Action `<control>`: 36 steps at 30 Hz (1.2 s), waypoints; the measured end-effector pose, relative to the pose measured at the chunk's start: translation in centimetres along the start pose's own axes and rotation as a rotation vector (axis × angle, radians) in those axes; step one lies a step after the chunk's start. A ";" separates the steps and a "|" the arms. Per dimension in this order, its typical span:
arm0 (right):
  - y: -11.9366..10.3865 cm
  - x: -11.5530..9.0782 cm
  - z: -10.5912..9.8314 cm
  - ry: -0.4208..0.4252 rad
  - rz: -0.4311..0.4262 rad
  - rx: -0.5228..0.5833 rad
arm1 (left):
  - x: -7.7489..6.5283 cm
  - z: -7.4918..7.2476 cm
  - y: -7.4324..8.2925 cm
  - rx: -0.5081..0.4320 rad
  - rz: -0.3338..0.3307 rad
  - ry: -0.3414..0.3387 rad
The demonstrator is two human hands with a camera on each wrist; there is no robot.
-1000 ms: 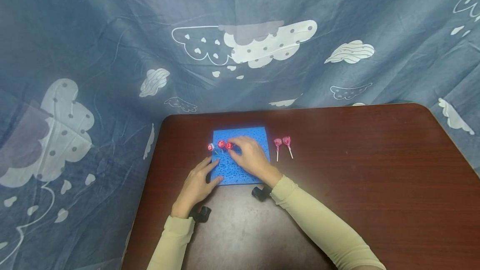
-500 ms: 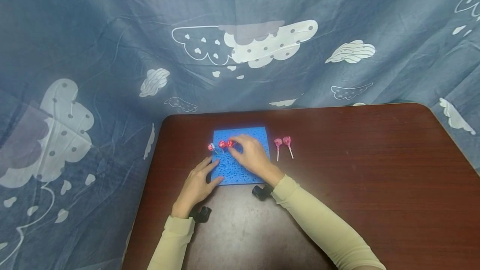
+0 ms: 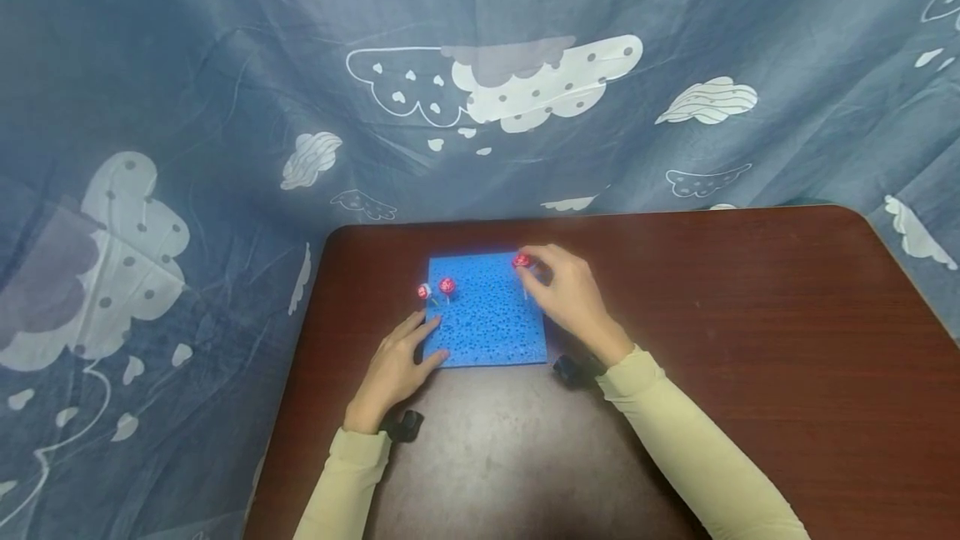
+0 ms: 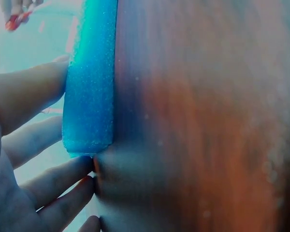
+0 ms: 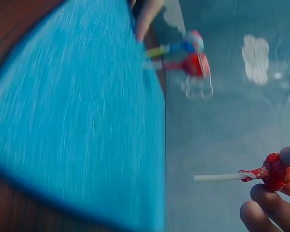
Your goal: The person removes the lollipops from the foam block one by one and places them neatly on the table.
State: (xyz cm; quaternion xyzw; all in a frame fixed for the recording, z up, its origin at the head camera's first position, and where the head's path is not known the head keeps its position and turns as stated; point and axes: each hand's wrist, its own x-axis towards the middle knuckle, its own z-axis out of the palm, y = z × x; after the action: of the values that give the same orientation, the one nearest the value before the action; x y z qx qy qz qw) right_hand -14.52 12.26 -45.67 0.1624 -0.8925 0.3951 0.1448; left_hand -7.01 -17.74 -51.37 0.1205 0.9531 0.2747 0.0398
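Observation:
My right hand (image 3: 570,294) pinches a red-wrapped lollipop (image 3: 521,260) by its head, above the far right part of a blue foam block (image 3: 487,323). In the right wrist view this lollipop's white stick (image 5: 217,178) points away from my fingers, its end bare. Two more lollipops stand stuck in the foam at its left: a red one (image 3: 447,286) upright, and one with a red and white head (image 3: 423,292) tilted left. My left hand (image 3: 393,365) rests at the block's left edge, fingers spread; the left wrist view shows fingertips along the foam's side (image 4: 89,87).
The brown table (image 3: 735,340) stretches far to the right. A blue curtain with cloud prints (image 3: 510,173) hangs behind and to the left of it. A black wrist camera (image 3: 567,371) sits under my right wrist, another (image 3: 407,425) by the left.
My right hand has pulled the red lollipop away from beside the other two and carried it right. It now covers where two pink lollipops lay. My left hand has stayed put.

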 end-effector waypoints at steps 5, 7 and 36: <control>2.9 -0.3 -2.8 0.031 0.054 -0.062 | 0.1 -0.1 0.1 -0.002 -0.001 0.002; 4.1 -0.5 -3.8 0.029 0.089 -0.091 | 0.1 -0.1 0.1 0.000 -0.003 0.000; 11.0 -2.3 -5.2 -0.140 0.259 -0.230 | 0.1 -0.2 0.1 -0.009 -0.014 -0.005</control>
State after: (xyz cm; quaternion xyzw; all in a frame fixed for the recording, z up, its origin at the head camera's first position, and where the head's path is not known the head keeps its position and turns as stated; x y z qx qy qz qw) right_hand -16.22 23.60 -50.43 0.0557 -0.9532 0.2934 0.0480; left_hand -7.10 -17.72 -51.19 0.1146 0.9526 0.2783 0.0446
